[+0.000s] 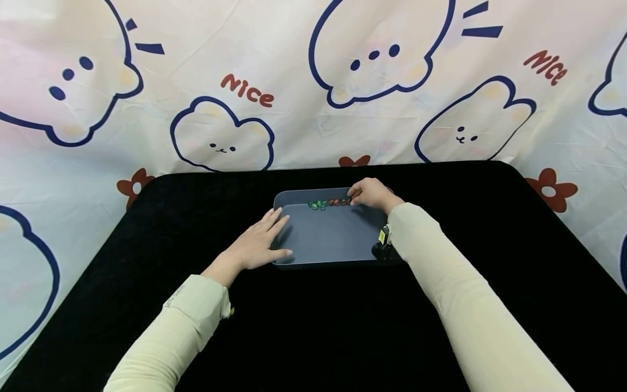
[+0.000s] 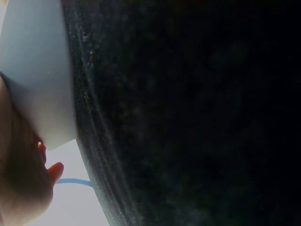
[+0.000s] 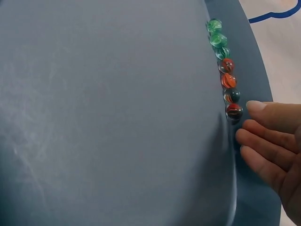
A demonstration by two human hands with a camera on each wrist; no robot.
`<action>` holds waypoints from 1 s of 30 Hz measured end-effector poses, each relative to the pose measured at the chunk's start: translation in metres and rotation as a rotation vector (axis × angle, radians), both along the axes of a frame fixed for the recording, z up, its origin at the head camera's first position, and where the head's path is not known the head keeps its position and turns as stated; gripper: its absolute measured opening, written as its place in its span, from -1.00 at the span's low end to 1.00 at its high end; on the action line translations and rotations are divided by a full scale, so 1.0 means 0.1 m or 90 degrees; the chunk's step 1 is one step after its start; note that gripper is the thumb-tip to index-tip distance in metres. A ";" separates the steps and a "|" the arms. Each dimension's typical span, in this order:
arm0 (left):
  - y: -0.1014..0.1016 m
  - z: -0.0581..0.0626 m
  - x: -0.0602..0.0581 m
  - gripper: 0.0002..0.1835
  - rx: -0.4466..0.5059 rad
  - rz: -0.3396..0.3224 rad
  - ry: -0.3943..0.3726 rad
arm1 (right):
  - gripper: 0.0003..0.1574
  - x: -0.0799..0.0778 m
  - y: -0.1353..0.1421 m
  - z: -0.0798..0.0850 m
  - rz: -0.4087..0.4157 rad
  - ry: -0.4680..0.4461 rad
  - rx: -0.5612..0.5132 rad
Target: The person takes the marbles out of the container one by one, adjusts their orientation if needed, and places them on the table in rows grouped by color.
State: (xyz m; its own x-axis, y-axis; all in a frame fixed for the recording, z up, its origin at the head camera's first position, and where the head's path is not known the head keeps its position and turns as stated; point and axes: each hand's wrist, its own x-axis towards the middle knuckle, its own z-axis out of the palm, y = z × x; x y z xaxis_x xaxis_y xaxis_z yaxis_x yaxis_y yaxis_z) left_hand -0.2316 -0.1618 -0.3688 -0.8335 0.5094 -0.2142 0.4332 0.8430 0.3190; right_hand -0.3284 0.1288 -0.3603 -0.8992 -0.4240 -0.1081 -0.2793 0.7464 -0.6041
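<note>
A shallow grey-blue tray lies on the black table. Along its far side runs a row of glass marbles, green marbles at one end and several red-orange marbles at the other. At the red end, the fingertips of my right hand are right beside the last marble; the thumb and fingers are loosely extended and grip nothing. My left hand rests with spread, straight fingers on the tray's left edge. In the left wrist view, part of the left hand shows against the tray's outer wall.
Black cloth covers the table around the tray. Behind it hangs a pale curtain printed with cartoon bears and flowers. A small black wrist device on the right sleeve overlaps the tray's near right corner.
</note>
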 end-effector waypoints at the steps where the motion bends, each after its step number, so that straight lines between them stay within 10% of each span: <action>1: 0.00 0.00 0.00 -0.15 0.000 0.002 0.000 | -0.67 -0.01 0.00 0.00 -0.001 -0.002 0.001; 30: -0.01 -0.07 -0.03 -0.14 -0.005 -0.001 0.023 | -0.76 0.04 -0.12 0.00 0.009 0.071 0.129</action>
State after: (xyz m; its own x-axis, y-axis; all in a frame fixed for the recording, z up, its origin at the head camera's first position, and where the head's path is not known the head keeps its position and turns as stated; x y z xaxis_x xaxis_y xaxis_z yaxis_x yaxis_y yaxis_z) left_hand -0.2344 -0.1629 -0.3763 -0.8396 0.5096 -0.1881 0.4462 0.8444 0.2964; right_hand -0.3247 0.1167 -0.3601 -0.9047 -0.4159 -0.0924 -0.3468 0.8449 -0.4073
